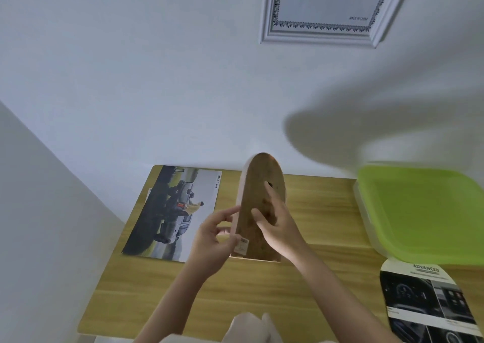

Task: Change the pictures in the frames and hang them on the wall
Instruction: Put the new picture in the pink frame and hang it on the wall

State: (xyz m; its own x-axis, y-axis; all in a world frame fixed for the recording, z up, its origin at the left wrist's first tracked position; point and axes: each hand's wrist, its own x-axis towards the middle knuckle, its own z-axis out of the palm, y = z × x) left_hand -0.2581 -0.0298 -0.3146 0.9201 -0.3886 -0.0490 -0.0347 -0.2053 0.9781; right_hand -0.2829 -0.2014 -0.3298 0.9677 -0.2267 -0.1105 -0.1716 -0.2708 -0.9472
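Both hands up close on the frame, back side facing the camera.

The left hand (213, 240) pinches the near-left edge of the frame (258, 211) by the sticker, and the right hand (275, 227) lies across its brown backing with fingers partly curled, holding it. It stands on its near end above the table (301, 277), long axis running away toward the wall, rounded end up. I'd steady the edge and work the backing tabs loose gently. Left of the grip lies the truck print (172, 211); right, a green lid (424, 211) and a brochure (427, 300); above, a white frame (330, 7).
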